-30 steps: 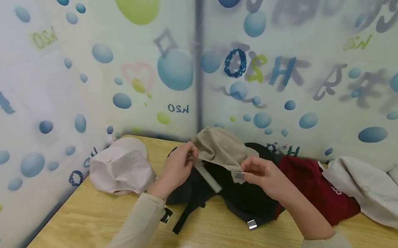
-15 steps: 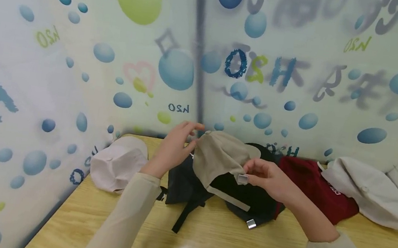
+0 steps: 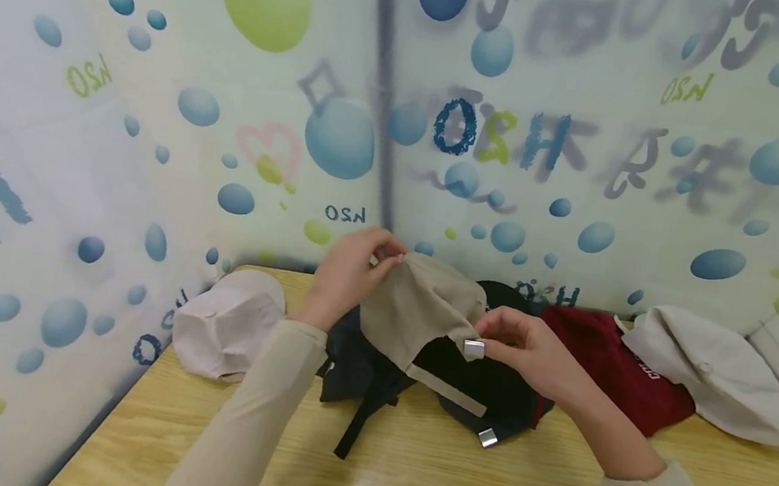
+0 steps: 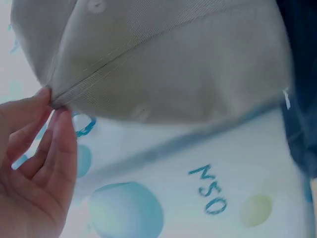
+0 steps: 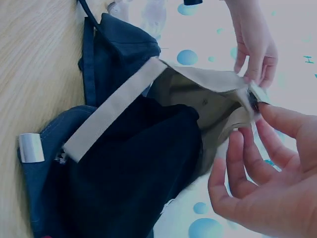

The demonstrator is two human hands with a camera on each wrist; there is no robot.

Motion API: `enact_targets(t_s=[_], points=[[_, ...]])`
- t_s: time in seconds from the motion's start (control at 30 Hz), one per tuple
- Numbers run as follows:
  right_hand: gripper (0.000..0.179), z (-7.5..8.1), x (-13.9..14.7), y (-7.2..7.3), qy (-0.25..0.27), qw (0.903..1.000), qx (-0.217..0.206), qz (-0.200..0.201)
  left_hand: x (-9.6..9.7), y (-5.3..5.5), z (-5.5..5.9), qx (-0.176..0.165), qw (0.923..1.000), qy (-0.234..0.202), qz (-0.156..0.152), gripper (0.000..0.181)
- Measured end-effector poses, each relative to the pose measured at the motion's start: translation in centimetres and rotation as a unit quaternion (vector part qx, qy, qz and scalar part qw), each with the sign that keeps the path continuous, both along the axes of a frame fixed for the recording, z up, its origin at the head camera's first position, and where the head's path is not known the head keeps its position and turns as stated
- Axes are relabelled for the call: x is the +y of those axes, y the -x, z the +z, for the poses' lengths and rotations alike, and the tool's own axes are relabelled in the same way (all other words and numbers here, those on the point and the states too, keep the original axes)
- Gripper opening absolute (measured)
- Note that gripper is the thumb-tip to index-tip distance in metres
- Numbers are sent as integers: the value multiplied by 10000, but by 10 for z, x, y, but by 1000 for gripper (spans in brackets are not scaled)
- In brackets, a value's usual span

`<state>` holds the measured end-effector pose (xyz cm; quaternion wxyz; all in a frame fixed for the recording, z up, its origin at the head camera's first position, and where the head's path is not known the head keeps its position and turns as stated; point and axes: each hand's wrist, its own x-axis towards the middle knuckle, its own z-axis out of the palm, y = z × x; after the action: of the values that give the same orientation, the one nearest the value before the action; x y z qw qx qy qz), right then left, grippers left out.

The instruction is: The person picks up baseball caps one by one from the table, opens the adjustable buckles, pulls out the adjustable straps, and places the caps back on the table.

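Note:
A beige cap is held up by both hands over dark caps on the table. At its crown, my left hand pinches the top with thumb and fingers, as the left wrist view shows closely. My right hand pinches the back edge beside a silver buckle. The beige strap hangs loose, unfastened, across a dark cap in the right wrist view. Another dark cap, with a loose black strap, lies under the left wrist.
At the left lies a pale pink cap. Toward the right, a maroon cap touches an off-white cap. All rest on a wooden table, with a patterned wall close behind. A second silver buckle sits on a dark cap.
My left hand has moved up from the cap's strap, let it go, and taken hold of the crown top. The strap now hangs down. My right hand keeps its pinch by the buckle.

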<state>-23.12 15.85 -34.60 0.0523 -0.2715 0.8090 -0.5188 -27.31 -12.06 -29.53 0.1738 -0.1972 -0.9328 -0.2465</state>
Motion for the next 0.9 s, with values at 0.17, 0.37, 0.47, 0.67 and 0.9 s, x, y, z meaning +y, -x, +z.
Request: enact_targets(t_s=[0.17,0.37,0.47,0.67,0.9], points=[[17,5,-9,-4,-60,9986,313,-424,-16,-10,23,598,9957,208,679,15],[15,5,-16,-7,-16,9989,326,-344,-47,-25,46,918,9836,239,1537,16],[15,4,-15,-7,-70,9987,324,-389,-61,-27,50,1020,9763,339,1879,17],[14,3,-11,-7,-223,9983,327,-434,-86,-20,39,1415,9558,614,2504,15],[14,2,-8,-8,-233,9985,274,-411,-103,-1,7,947,9507,980,2785,15]])
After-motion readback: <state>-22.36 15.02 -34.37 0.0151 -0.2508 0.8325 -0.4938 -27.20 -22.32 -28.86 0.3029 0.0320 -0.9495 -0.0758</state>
